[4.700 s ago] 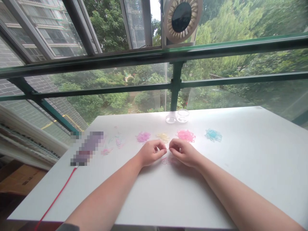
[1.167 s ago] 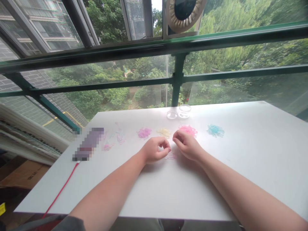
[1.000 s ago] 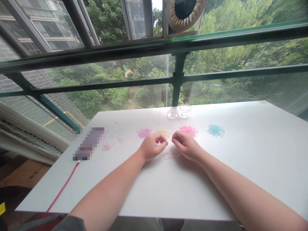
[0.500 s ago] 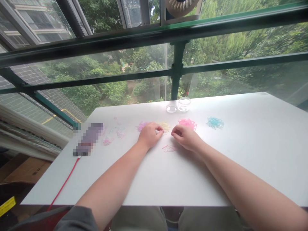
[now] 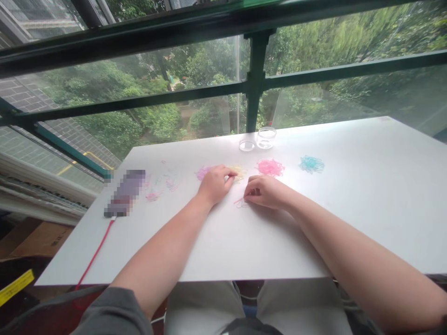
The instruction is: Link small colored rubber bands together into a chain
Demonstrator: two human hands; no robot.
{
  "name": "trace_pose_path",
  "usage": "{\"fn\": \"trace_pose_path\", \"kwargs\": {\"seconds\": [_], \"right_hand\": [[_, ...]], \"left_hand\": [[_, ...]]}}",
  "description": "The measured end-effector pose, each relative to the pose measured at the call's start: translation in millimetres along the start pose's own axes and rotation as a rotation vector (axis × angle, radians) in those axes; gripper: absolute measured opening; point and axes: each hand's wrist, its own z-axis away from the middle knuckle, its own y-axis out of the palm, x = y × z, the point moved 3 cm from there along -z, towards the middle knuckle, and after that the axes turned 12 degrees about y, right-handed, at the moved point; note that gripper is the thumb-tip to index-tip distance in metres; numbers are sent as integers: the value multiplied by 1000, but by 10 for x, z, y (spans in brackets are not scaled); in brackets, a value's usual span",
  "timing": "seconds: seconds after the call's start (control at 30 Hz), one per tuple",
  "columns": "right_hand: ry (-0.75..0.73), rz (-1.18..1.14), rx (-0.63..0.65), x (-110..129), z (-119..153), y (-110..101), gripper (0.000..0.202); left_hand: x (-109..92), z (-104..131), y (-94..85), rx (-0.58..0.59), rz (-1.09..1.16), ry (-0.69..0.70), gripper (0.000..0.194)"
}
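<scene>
My left hand [image 5: 215, 184] is at the near side of a pile of thin yellow loops [image 5: 239, 173] that look like rubber bands. Its thumb and forefinger are pinched together; whatever is between them is too small to make out. A purple pile of the same loops [image 5: 203, 173] lies just left of it, partly covered by the hand. My right hand [image 5: 266, 190] is lowered to a few loose pink rubber bands [image 5: 239, 202], its fingers curled and the tips closed on them. Behind that hand lies a bright pink pile [image 5: 271, 167].
A teal pile [image 5: 312, 164] lies to the right. A clear round container [image 5: 266, 138] and its lid [image 5: 247, 145] stand at the back edge. Mixed loops [image 5: 152, 196] are scattered at left, beside a blurred-out phone [image 5: 125, 191] on a red cable [image 5: 96, 253]. All rest on a white table [image 5: 216, 246].
My right hand has come down and slightly left onto the loose pink rubber bands. The left hand stays by the yellow pile, still pinched. The view has tilted down a little.
</scene>
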Motion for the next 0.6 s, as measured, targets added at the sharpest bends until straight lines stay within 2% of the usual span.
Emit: {"fn": "trace_pose_path", "kwargs": {"seconds": [0.13,0.3,0.37,0.6], "right_hand": [[-5,-2,-15,-12,-10,12,10],[68,-115,-28,-53,-19,-9,10],[115,-181,0,-81,-24,-13,12],[146,-361,45,-153,-48,4,11]], "left_hand": [[-79,24,-52,3,52,55,20],[-190,102,-55,247,129,79,19],[-205,124,-59,296,139,67,20],[-171,198,-16,306,423,-68,24]]}}
